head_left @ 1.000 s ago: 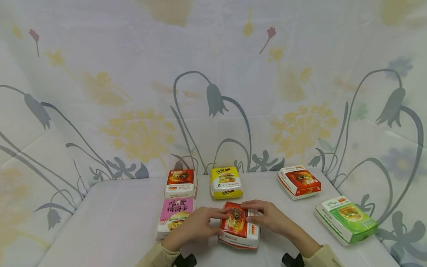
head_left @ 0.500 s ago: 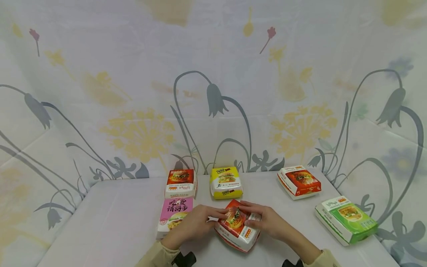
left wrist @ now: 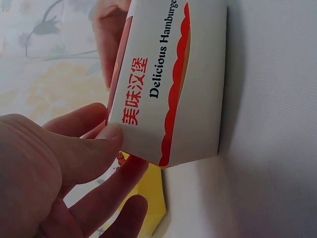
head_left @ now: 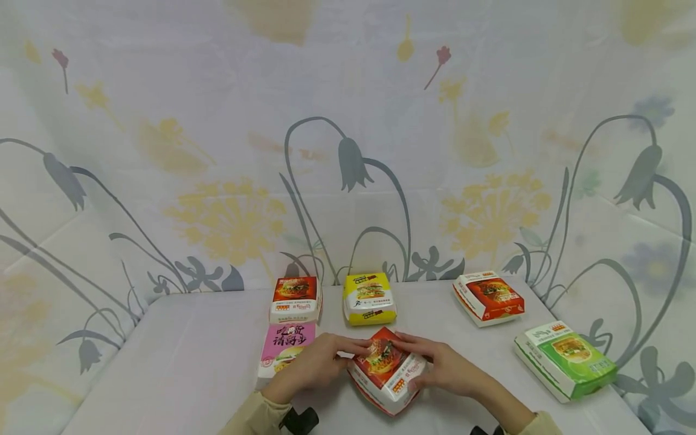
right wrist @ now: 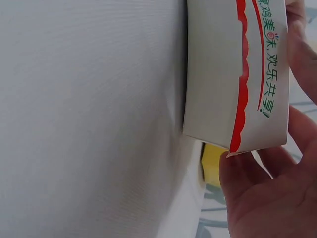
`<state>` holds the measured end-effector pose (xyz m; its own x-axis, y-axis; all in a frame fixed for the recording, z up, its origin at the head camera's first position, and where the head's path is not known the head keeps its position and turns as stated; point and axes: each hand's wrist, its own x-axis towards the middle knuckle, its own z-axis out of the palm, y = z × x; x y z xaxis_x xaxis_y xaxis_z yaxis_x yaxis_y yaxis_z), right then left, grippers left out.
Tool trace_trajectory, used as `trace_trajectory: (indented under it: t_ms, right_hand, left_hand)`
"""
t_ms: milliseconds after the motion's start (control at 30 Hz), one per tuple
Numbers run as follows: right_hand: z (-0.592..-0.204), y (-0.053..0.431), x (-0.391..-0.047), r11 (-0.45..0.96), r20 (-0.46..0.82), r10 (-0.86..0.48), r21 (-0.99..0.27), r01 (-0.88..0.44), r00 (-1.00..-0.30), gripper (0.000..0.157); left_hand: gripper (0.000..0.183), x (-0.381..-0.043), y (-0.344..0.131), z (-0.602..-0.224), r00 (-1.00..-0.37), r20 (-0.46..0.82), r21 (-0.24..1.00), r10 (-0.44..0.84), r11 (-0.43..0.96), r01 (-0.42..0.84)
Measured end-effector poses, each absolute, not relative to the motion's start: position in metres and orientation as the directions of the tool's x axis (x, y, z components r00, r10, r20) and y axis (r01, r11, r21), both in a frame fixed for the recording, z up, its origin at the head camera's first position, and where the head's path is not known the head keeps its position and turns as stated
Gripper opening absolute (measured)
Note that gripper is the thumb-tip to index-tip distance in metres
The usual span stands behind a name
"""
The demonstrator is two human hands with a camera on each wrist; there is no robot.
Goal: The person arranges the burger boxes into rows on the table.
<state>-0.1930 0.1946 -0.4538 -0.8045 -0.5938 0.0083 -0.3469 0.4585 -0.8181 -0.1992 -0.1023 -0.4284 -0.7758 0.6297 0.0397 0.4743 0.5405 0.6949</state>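
Observation:
A red and white hamburger box [head_left: 383, 362] sits turned at an angle on the table between both hands. My left hand [head_left: 318, 365] holds its left side, with the thumb at the upper corner, as the left wrist view shows; the box side [left wrist: 153, 84] there reads "Delicious Hamburger". On the opposite side, my right hand [head_left: 454, 370] grips the box by its right corner. In the right wrist view the right thumb and fingers [right wrist: 240, 176] meet the end of the box [right wrist: 262, 74], which has a red scalloped band and green lettering.
A pink box [head_left: 287, 347] lies left of the left hand, just below a red and white box [head_left: 295, 299]. Behind the held box stands a yellow box [head_left: 370, 299]. Another red box [head_left: 488, 297] and a green box [head_left: 567, 360] lie on the right.
The held box has turned clockwise, its near edge swinging left. The right thumb has shifted toward the box's near side. The other boxes have stayed put.

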Motion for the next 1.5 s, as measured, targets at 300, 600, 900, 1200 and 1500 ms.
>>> trace_trajectory:
  t_ms: [300, 600, 900, 1200, 1500]
  right_hand:
    - [-0.459, 0.194, -0.186, 0.483, 0.024, -0.568, -0.8, -0.356, -0.822, 0.078]
    - [-0.462, 0.189, -0.178, 0.491, 0.067, -0.522, -0.791, -0.364, -0.851, 0.078]
    - [-0.465, 0.179, -0.168, 0.513, 0.147, -0.455, -0.763, -0.393, -0.878, 0.079]
    - [-0.465, 0.171, -0.164, 0.554, 0.119, -0.374, -0.767, -0.324, -0.92, 0.081]
    - [-0.462, 0.157, -0.159, 0.604, 0.088, -0.258, -0.763, -0.232, -0.962, 0.081]
  left_hand:
    - [0.039, -0.2, -0.104, -0.427, -0.761, 0.018, 0.698, 0.649, 0.536, 0.474]
    - [0.037, -0.199, -0.101, -0.429, -0.749, 0.013, 0.69, 0.663, 0.536, 0.486]
    - [0.049, -0.195, -0.093, -0.43, -0.772, 0.041, 0.64, 0.634, 0.577, 0.508]
    - [0.052, -0.194, -0.088, -0.432, -0.774, 0.077, 0.632, 0.629, 0.57, 0.526]
    - [0.054, -0.192, -0.081, -0.433, -0.794, 0.092, 0.619, 0.6, 0.59, 0.518]
